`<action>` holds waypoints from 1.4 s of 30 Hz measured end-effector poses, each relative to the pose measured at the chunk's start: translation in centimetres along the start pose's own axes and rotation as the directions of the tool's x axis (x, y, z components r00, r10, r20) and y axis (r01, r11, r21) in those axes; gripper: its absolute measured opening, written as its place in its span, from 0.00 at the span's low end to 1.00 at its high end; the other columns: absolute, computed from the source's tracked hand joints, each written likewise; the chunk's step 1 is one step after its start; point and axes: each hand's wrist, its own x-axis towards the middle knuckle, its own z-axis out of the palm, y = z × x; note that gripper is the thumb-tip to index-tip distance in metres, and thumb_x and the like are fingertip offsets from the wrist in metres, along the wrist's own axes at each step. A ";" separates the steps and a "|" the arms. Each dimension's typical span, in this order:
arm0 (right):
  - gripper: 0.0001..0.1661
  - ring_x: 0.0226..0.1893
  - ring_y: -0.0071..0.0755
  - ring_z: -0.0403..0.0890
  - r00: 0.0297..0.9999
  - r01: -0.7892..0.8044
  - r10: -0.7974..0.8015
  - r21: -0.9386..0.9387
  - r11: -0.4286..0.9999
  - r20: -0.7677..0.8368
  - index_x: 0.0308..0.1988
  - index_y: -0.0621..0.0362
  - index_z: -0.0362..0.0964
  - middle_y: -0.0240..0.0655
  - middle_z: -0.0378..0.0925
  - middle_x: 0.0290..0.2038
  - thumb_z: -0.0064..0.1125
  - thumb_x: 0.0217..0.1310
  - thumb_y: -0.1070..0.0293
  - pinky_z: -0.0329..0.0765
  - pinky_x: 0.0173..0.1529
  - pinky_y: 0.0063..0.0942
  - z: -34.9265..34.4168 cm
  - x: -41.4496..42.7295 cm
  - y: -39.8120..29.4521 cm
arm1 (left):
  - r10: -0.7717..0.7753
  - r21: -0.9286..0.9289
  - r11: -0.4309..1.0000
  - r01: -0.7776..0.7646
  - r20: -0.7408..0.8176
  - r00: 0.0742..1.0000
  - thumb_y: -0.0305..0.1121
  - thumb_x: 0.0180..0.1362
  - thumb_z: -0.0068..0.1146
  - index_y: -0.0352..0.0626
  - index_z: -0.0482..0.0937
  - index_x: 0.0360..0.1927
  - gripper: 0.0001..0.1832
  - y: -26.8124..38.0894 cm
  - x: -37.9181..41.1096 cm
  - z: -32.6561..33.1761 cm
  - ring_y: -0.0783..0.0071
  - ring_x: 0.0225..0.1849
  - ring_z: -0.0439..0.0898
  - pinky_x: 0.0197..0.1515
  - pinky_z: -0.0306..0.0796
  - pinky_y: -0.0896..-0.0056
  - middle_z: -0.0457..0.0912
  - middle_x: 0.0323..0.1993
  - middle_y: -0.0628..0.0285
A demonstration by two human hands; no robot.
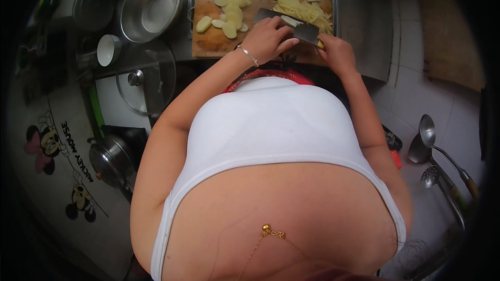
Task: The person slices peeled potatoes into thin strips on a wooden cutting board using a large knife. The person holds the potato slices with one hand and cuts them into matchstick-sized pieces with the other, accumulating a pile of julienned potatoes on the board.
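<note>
My right hand [338,52] grips the handle of a cleaver [306,33] at the right front of the wooden cutting board [205,48]. The blade's broad face is turned up and carries a few pale potato strips [291,21]. My left hand [269,39] lies over the blade's near side, fingers bent and thumb spread away. Its fingertips come close to those strips; what is under the palm is hidden. Behind the blade is a heap of potato shreds [300,8]. Thin potato slices [233,11] overlap on the board's left half, with a thicker potato piece [204,24] beside them.
Left of the board stand a steel basin [151,8], a white bowl [108,50] and a glass lid [166,74]. A lidded steel pot [111,160] is lower left. Ladles [427,130] and a skimmer [430,176] hang along the tiled wall [418,82] at right.
</note>
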 end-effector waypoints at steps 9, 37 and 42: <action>0.14 0.38 0.54 0.84 0.998 0.001 -0.002 0.021 1.000 0.067 0.43 0.52 0.78 0.43 0.83 0.36 0.68 0.55 0.67 0.80 0.40 0.48 0.3 -1.0 -0.8 | -0.105 -0.015 0.994 0.109 0.175 0.979 0.55 0.70 0.51 0.44 0.80 0.56 0.26 -2.4 4.3 3.3 0.43 0.57 0.77 0.59 0.72 0.53 0.78 0.57 0.47; 0.16 0.29 0.56 0.83 0.971 -0.191 0.127 0.342 0.920 0.201 0.39 0.59 0.83 0.49 0.81 0.26 0.65 0.65 0.56 0.76 0.33 0.43 3.4 -1.9 -2.7 | -0.468 0.303 0.758 0.577 -0.363 0.806 0.44 0.43 0.79 0.45 0.76 0.54 0.35 -8.3 -7.2 -1.4 0.45 0.52 0.77 0.53 0.74 0.51 0.75 0.49 0.49; 0.16 0.28 0.57 0.82 0.984 -0.150 0.106 0.338 0.929 0.145 0.40 0.59 0.83 0.49 0.81 0.27 0.66 0.65 0.57 0.76 0.33 0.43 4.2 -2.3 -2.5 | -0.522 0.273 0.761 0.589 -0.282 0.805 0.41 0.46 0.77 0.45 0.76 0.53 0.32 -8.4 -7.7 -1.0 0.47 0.52 0.76 0.53 0.74 0.52 0.74 0.49 0.50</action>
